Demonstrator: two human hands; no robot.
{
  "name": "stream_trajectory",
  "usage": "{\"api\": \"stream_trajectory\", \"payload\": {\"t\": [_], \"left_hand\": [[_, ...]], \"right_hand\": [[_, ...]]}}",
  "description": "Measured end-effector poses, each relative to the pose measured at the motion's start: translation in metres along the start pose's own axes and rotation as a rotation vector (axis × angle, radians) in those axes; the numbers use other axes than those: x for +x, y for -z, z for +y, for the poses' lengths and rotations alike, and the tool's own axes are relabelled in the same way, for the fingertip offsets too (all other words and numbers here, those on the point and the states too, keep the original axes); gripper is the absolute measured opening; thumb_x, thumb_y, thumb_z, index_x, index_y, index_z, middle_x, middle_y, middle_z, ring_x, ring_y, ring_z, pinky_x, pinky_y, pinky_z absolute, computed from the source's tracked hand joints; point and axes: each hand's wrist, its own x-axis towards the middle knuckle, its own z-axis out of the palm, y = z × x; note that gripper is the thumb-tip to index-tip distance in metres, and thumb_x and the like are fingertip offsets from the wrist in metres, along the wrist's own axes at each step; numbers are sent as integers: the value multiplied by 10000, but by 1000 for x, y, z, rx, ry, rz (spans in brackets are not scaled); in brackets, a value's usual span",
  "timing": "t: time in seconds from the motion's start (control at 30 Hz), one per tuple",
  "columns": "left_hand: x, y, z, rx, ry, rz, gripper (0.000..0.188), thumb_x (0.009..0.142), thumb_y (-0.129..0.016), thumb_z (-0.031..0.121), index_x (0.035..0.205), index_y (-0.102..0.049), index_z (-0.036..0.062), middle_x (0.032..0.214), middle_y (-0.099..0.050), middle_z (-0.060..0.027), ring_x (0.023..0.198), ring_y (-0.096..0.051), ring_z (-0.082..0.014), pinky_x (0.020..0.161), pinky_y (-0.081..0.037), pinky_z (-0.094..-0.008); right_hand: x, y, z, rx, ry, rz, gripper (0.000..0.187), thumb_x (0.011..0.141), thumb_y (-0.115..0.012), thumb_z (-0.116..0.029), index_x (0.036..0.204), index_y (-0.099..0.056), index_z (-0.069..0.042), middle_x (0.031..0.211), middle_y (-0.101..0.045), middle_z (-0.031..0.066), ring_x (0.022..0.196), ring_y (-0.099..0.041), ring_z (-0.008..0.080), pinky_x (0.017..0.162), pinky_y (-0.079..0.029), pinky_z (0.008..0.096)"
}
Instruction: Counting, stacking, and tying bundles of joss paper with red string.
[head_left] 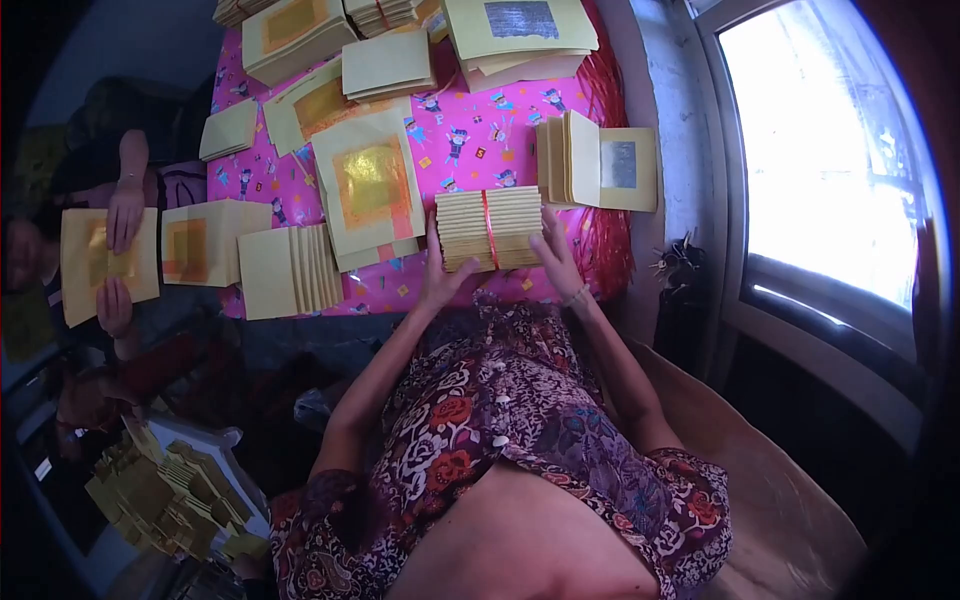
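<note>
At the near edge of the table (pixel 500 160), my left hand (pixel 443 277) cups one end of the bundle (pixel 460 225), and my right hand (pixel 557 255) rests half-open against the other. A red tie (pixel 489 228) crosses the bundle's middle, so I judge its tying done or nearly so; I cannot tell whether it is knotted underneath. Around it, the folded stack (pixel 270 275), gold sheets (pixel 372 180) and silver sheets (pixel 620 165) show no tie. Farther off, the big stack (pixel 525 50) seems left to do too.
</note>
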Motion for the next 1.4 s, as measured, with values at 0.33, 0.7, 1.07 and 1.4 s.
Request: {"api": "stream_trajectory", "payload": {"t": [0.33,0.7,1.07,1.4], "left_hand": [[37,-11,-8,101,243,383,595,919,-491,386,1367,-313,37,1286,-467,-159,1184,-444,-241,982,-344,-328],[52,-6,23,-54,536,316,571,926,-451,426,1321,-372,20,1274,-490,-147,1153,-484,-231,961,-365,-335],[53,1,9,-126,539,225,638,928,-422,468,1400,-261,70,1378,-373,-124,1260,-366,-222,1031,-291,-325],[37,0,8,-122,501,220,708,916,-395,529,1407,-239,43,1416,-304,-117,1296,-294,-218,1066,-228,-337]], "right_hand": [[42,-14,8,-214,-228,313,479,944,-455,-355,1289,-394,-28,1214,-503,126,1127,-468,204,963,-352,303],[49,-13,-12,-213,-372,365,608,883,-521,-469,1286,-390,-33,1129,-563,165,1061,-532,229,921,-400,330],[45,23,26,73,-338,134,567,966,-293,-460,1352,-345,-48,1318,-434,109,1240,-384,196,1033,-283,305],[9,-6,26,0,-277,203,608,980,-207,-425,1413,-182,1,1468,-201,142,1370,-142,231,1112,-102,309]]}}
